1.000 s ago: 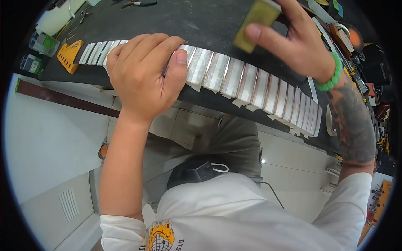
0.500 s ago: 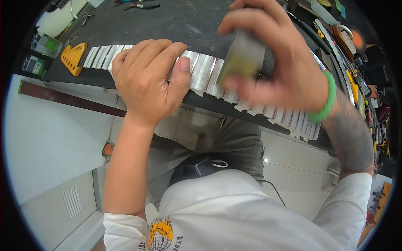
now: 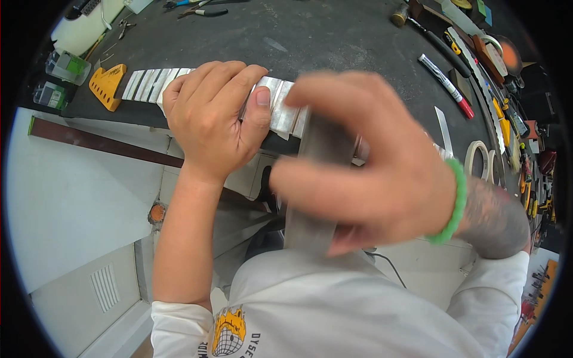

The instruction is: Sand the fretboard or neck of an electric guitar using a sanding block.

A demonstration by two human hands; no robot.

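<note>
A guitar neck lies along the near edge of the bench, its fretboard covered with pale masking tape between the metal frets. Its yellow headstock points left. My left hand is wrapped over the neck near the headstock end, thumb on the tape. In my right hand, blurred by motion, is a long grey block that looks like a sanding block. It crosses the neck and juts out past the bench's near edge. My right hand hides much of the neck's right part; whether the block touches the frets, I cannot tell.
On the dark bench, a white marker with a red cap lies to the right, near masking tape rolls. A hammer and many tools line the right side. Pliers lie at the back; plastic boxes stand left.
My right hand has swept the grey block toward my body, from the neck's far side to beyond its near edge. The marker and tape rolls have come into view. My left hand stays nearly still.
</note>
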